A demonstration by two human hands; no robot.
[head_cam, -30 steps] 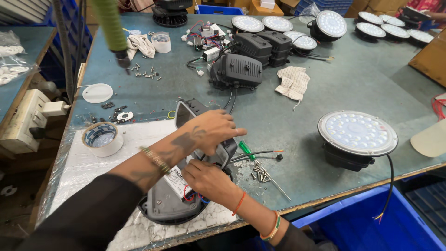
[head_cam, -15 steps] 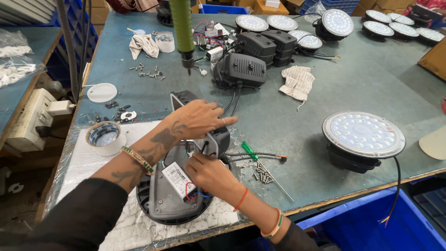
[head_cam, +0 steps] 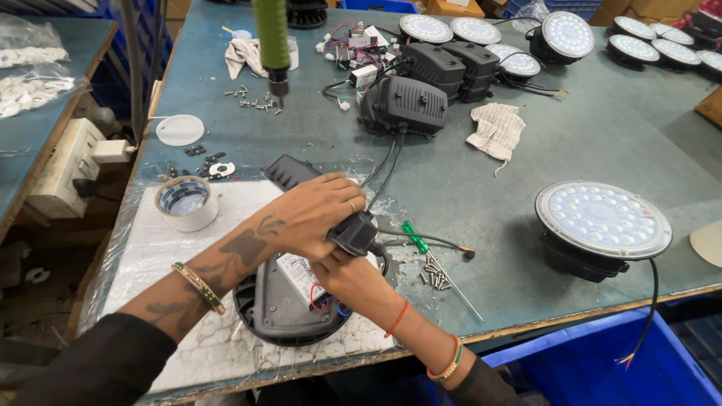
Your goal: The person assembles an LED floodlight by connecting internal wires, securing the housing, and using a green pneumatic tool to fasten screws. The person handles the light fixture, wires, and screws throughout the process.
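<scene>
The left hand lies palm-down with its fingers curled over a small black box-shaped part, gripping it from above. The right hand sits just below, at about six o'clock from the left; its fingers are tucked under the black part and the left palm, so I cannot tell whether they clasp anything. Both hands work over a dark round lamp housing that lies open side up, with a white rectangular driver module and red and blue wires inside it. The housing rests on a white plastic-covered sheet at the near left of the desk.

At three o'clock from the hands, just beside them, lie a green-handled screwdriver, a thin black cable and a small heap of screws. Farther toward three o'clock stands a finished round LED lamp, face up, well apart. At nine o'clock a roll of clear tape sits on the sheet. Toward twelve o'clock a green electric screwdriver hangs over scattered screws; a black finned housing and a striped cloth glove lie toward one o'clock, with more round lamps lined along the far edge.
</scene>
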